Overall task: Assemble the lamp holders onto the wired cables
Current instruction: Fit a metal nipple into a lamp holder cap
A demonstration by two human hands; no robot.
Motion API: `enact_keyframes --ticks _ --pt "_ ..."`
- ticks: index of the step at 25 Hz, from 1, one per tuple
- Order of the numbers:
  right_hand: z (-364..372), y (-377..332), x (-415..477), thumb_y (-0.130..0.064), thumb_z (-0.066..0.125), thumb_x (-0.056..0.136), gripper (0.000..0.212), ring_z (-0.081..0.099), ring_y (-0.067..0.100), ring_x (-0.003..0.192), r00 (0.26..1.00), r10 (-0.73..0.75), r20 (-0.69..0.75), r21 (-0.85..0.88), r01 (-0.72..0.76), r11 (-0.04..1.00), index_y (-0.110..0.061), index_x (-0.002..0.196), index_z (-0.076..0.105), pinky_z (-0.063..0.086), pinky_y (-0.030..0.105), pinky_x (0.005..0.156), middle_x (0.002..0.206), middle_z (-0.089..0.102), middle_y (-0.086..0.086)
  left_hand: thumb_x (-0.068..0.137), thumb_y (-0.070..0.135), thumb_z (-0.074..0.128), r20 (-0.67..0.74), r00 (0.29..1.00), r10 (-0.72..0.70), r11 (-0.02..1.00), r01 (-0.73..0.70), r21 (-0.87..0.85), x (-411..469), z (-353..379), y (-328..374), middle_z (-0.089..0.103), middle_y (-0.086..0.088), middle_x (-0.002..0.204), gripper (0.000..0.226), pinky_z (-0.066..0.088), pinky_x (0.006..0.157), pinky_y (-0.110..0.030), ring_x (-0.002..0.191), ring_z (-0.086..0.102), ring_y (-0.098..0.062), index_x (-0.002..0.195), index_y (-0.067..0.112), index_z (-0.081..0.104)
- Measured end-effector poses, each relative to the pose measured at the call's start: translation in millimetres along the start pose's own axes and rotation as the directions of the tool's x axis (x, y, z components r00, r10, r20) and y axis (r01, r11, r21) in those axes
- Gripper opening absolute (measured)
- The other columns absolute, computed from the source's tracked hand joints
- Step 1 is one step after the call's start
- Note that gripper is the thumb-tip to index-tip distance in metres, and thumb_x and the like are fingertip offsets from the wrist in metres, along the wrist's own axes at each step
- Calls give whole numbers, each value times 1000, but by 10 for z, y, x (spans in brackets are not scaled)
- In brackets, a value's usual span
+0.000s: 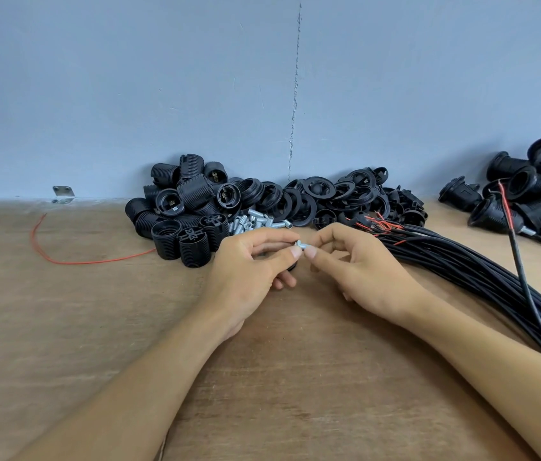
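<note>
On the wooden tabletop point(96, 327), both hands meet just in front of the piles along the back edge. The left hand point(252, 264) and the right hand point(359, 261) have their fingers curled, and thumb and forefinger of each pinch the same small silver threaded tube point(300, 243) from opposite sides. A dark part shows under the left hand's fingers, too hidden to identify.

Just behind the hands lies a heap of loose metal tubes point(259, 222). At the back edge, left of centre, sits a pile of black ribbed lamp holder bodies point(179, 207), touching a pile of black rings and caps point(329, 194) to its right. A thick bundle of black cables point(478, 264) runs from the right edge toward the middle, its stripped red wire ends point(385, 226) lying just beside the right hand. In the back right corner rest lamp holders already on cables point(525, 191). A loose red wire point(63, 257) curves across the left half of the tabletop, and a small metal bracket point(63, 193) sits against the blue wall point(162, 78).
</note>
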State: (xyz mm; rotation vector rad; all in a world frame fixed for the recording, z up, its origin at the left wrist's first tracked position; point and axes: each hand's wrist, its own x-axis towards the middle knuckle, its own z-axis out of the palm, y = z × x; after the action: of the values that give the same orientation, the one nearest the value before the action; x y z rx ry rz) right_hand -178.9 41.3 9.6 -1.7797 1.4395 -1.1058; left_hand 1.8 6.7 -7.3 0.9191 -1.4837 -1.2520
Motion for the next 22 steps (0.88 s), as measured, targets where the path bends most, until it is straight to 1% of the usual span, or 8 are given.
enact_keyframes --ticks 3,5,7,10,12,15,17,22 --pt "-6 -13 6 -46 43 105 41 44 11 39 999 40 8 -8 -40 999 -18 90 68 39 21 45 67 71 -7 89 13 77 17 1000 15 1000 -15 20 -8 -5 8 78 6 94 22 51 56 -18 61 72 -18 94 33 80" --pt "-16 -17 -3 -42 55 101 22 46 10 43 999 28 22 59 -29 998 -23 101 66 40 22 45 80 73 -6 89 11 76 14 1000 20 1000 -20 21 -8 -7 9 78 6 94 24 51 55 -18 60 72 -18 93 34 80" --pt "-17 -7 -1 -32 65 96 10 47 7 48 1000 8 31 62 -10 998 -23 100 64 40 23 45 82 70 -4 88 11 77 5 1000 22 1000 -22 19 -5 -5 5 78 7 96 23 51 55 -18 59 71 -18 96 32 79" --pt "-3 -15 6 -34 51 104 26 46 10 44 999 22 44 -4 -22 1000 -25 83 64 40 25 46 73 72 -1 87 12 78 12 999 30 999 -31 28 -8 4 4 78 9 98 27 51 55 -18 58 71 -17 106 31 74" --pt "-6 -26 5 -37 45 106 33 45 12 42 999 29 36 5 -29 1000 -31 81 66 40 24 46 75 73 -1 87 11 78 6 999 42 998 -42 40 -10 8 2 78 9 99 31 51 55 -18 58 70 -17 110 31 72" --pt "-18 -11 6 -27 58 101 9 44 9 45 999 23 42 110 -28 994 -22 102 65 39 22 44 81 71 -2 86 10 79 -21 999 42 998 -41 46 -9 4 -1 78 10 98 33 50 55 -18 56 69 -17 111 30 72" --pt "-16 0 11 -22 62 98 8 44 8 48 998 20 67 86 -25 996 -14 101 64 40 23 44 76 65 -3 86 11 79 -25 999 41 998 -39 50 -12 4 -1 78 11 98 31 50 54 -18 56 69 -16 109 30 72" --pt "-6 -22 18 -36 42 107 39 46 14 44 997 49 56 17 -50 999 -13 83 64 39 22 48 61 62 -6 85 16 79 2 999 48 997 -48 61 -33 17 32 78 13 100 30 49 53 -16 57 70 -16 98 43 74"
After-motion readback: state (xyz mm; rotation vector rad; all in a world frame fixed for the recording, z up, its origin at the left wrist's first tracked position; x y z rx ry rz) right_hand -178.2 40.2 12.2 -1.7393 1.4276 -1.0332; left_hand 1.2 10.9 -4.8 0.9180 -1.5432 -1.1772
